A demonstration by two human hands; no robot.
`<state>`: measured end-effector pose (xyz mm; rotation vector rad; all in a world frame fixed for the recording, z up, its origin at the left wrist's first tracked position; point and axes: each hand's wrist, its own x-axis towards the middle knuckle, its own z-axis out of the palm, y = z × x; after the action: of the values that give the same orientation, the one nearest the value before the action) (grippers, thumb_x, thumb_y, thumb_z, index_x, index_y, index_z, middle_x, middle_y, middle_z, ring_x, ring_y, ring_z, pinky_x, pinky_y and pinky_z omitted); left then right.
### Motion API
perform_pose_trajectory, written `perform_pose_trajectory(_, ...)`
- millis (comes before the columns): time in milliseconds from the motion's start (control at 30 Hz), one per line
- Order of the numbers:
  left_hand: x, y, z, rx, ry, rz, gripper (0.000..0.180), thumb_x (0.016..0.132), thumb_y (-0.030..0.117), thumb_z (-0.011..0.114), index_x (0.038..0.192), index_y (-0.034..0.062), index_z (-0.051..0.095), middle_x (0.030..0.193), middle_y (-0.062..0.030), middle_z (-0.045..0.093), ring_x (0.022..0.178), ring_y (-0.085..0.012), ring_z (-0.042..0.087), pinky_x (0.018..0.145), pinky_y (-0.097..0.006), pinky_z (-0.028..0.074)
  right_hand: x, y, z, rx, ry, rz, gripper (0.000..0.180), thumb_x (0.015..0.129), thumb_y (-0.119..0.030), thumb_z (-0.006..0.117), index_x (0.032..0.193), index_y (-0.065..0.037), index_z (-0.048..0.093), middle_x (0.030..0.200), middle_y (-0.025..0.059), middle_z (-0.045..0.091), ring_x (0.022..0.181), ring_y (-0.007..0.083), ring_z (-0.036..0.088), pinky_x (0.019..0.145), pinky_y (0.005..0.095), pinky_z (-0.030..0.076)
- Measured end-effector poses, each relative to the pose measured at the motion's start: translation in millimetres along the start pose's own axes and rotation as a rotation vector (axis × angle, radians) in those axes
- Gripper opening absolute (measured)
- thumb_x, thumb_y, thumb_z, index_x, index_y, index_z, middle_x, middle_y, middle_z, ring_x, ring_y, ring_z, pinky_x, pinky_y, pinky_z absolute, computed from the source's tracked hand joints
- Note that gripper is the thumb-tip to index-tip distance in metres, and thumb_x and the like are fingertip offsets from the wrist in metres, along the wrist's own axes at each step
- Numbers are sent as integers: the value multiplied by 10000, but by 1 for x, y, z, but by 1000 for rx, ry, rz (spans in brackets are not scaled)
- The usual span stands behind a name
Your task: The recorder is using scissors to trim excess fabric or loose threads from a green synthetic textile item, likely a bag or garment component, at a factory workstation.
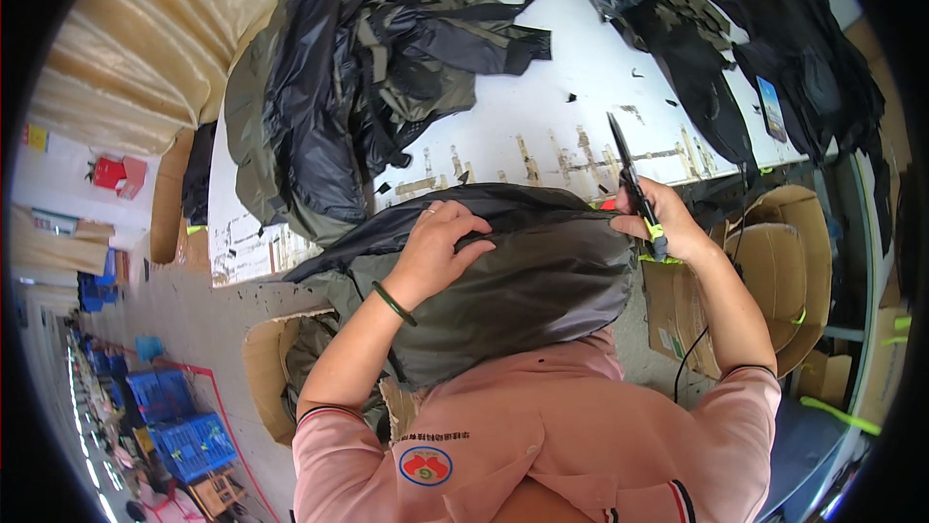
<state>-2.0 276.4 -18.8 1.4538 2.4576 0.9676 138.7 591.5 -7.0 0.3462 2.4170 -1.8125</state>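
Note:
A dark olive-grey piece of thin, shiny fabric lies across my lap, with a black layer along its far side by the table edge. My left hand, with a green bangle on the wrist, is closed on the fabric's upper edge, thumb and fingers pinching it. My right hand grips black scissors whose blades point away over the table. Its thumb and forefinger tips also meet the right end of the fabric. A little red shows beside them. The scissors' handles are partly hidden by the hand.
Ahead is a white table with worn edges and dark scraps. A heap of dark fabric pieces covers its left; black fabric and a phone-like flat object lie right. Cardboard boxes stand right, another left.

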Motion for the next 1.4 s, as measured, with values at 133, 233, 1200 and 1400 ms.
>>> perform_pose_trajectory(133, -5, -1, 4, -334, -27, -147, 136, 819, 99, 725, 930, 53, 662, 810, -38, 613, 726, -158, 559, 656, -284, 458, 1, -3, 1, -10, -6, -41, 248, 781, -55, 779, 906, -48, 564, 784, -44, 547, 715, 48, 497, 658, 217, 436)
perform_pose_trajectory(233, -9, -11, 10, -746, -147, -336, 142, 838, 87, 706, 959, 41, 649, 773, -7, 599, 672, -95, 524, 631, -242, 447, 0, -5, -1, -205, -20, -10, 255, 782, -72, 784, 902, -35, 562, 771, -22, 553, 708, 52, 483, 663, 223, 443)
perform_pose_trajectory(1200, -39, -1, 29, -790, -2, -316, 141, 764, 51, 731, 868, 30, 638, 768, -28, 616, 668, -100, 542, 626, -257, 464, 3, -77, 15, -1148, -245, -375, 376, 639, -248, 826, 817, -57, 555, 740, 134, 601, 765, 357, 605, 719, 431, 451)
perform_pose_trajectory(1400, -40, 1, 27, -962, 16, -331, 172, 767, 19, 704, 925, 45, 640, 799, 40, 564, 639, -33, 416, 597, -191, 396, 19, -104, 15, -1333, -344, -438, 427, 605, -287, 824, 872, -54, 586, 751, 116, 603, 777, 317, 615, 747, 398, 442)
